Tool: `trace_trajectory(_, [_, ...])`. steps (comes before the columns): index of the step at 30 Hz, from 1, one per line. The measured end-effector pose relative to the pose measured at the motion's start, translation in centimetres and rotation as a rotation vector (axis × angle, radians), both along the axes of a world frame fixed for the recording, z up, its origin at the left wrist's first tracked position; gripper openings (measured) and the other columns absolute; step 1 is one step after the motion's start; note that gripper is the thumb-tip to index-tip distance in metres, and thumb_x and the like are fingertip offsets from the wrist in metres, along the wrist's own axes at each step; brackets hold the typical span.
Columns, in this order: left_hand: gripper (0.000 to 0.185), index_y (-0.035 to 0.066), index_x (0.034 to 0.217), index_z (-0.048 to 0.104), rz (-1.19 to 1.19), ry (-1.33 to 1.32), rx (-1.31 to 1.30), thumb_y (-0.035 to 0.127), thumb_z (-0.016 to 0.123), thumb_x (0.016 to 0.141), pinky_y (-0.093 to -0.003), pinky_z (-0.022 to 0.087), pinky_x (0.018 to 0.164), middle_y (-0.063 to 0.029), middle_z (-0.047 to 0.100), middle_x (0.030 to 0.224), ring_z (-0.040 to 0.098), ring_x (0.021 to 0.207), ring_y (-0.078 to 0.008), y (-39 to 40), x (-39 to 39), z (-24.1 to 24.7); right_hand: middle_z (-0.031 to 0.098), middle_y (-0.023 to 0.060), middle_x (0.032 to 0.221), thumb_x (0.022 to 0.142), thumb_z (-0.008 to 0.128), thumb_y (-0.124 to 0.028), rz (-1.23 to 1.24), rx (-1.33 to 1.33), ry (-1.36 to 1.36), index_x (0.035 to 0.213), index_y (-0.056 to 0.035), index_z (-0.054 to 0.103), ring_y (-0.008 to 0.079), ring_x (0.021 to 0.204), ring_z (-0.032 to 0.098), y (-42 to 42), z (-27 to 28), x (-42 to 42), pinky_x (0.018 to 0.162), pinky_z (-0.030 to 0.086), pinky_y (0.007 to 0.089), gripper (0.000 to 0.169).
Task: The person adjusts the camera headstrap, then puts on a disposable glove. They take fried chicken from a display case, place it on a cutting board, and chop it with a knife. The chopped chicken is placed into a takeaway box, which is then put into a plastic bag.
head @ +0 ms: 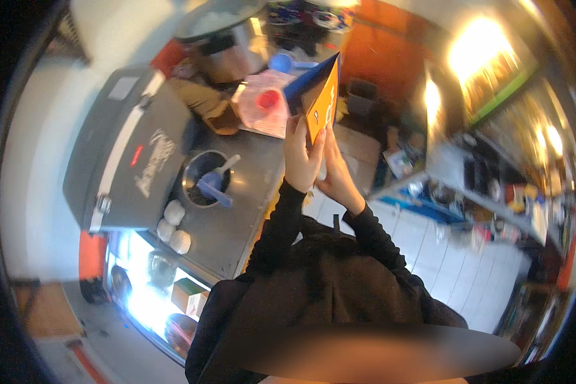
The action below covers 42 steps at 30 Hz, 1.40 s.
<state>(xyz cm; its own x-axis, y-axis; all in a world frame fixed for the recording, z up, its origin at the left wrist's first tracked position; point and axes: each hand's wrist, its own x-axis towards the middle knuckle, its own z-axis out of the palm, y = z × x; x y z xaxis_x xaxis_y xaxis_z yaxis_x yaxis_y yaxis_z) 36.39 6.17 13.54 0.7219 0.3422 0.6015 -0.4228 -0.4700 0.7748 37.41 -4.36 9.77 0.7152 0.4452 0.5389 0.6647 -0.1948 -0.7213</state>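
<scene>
Both my hands are raised in front of me around an orange and blue folded cardboard box or packet, which bears writing point(322, 108). My left hand point(301, 156) grips its lower left edge, with the thumb on the orange face. My right hand point(338, 170) lies against its lower right side, fingers pointing up. Left of my hands, on the metal counter point(240, 206), a steel bowl point(186, 185) holds a blue piece and a pale-handled utensil. A red round item point(268, 99) rests on a pink printed sheet point(249, 110) beyond the bowl.
A large grey case with white straps point(125, 153) stands on the counter's left. Several white balls point(174, 212) sit by it. A big metal pot point(230, 53) and a blue scoop point(282, 63) are farther back. Crowded shelves point(489, 201) stand at right above white floor tiles point(441, 259).
</scene>
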Motion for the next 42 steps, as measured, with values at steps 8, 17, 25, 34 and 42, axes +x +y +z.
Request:
trace_trajectory(8, [0.062, 0.006, 0.114, 0.042, -0.195, -0.028, 0.316, 0.035, 0.07, 0.067, -0.0443, 0.022, 0.097, -0.0171, 0.037, 0.117, 0.029, 0.115, -0.0356, -11.0, 1.1, -5.9, 0.058, 0.0101, 0.073, 0.084, 0.049, -0.006, -0.601, 0.137, 0.356, 0.102, -0.0012, 0.056, 0.011, 0.065, 0.054, -19.3, -1.6, -7.2, 0.056, 0.042, 0.0246, 0.02])
trace_trajectory(17, [0.089, 0.012, 0.128, 0.026, -0.223, 0.354, -0.028, 0.03, 0.077, 0.058, -0.04, 0.044, 0.075, -0.0187, 0.034, 0.114, 0.046, 0.096, -0.0294, -20.7, 2.8, -11.9, 0.05, -0.0011, 0.06, 0.082, 0.053, -0.008, -0.502, 0.087, 0.712, 0.103, -0.0006, 0.056, 0.0021, 0.053, 0.041, -32.3, 6.5, -15.3, 0.045, 0.034, 0.0205, 0.023])
trace_trajectory(25, [0.055, 0.005, 0.115, 0.044, -0.605, -0.038, 0.818, 0.001, 0.056, 0.062, -0.0402, 0.041, 0.081, -0.0135, 0.05, 0.103, 0.047, 0.099, -0.0296, -33.1, 6.9, -14.8, 0.061, 0.0053, 0.073, 0.078, 0.054, -0.002, -0.481, 0.008, 0.68, 0.099, 0.0021, 0.055, 0.0072, 0.063, 0.051, -48.6, 7.3, -14.2, 0.059, 0.043, 0.0233, 0.021])
trace_trajectory(34, [0.043, 0.002, 0.112, 0.045, -1.11, 0.734, 0.824, 0.016, 0.052, 0.072, -0.0433, 0.045, 0.061, -0.0227, 0.057, 0.082, 0.056, 0.071, -0.0383, -41.0, 11.6, -17.7, 0.063, 0.0151, 0.085, 0.077, 0.06, -0.013, -0.445, -0.151, 0.455, 0.096, -0.0001, 0.058, 0.0188, 0.077, 0.062, -70.5, 1.5, 6.8, 0.067, 0.047, 0.0288, 0.023])
trace_trajectory(42, [0.042, 0.004, 0.119, 0.039, -0.581, 0.955, 0.534, 0.01, 0.045, 0.078, -0.0387, 0.038, 0.085, -0.0226, 0.051, 0.106, 0.049, 0.1, -0.0382, -41.1, 5.7, -13.5, 0.059, 0.0202, 0.093, 0.082, 0.05, -0.038, -0.815, -0.521, 0.604, 0.098, -0.002, 0.058, 0.035, 0.087, 0.057, -78.9, -12.8, 15.8, 0.072, 0.045, 0.0422, 0.04])
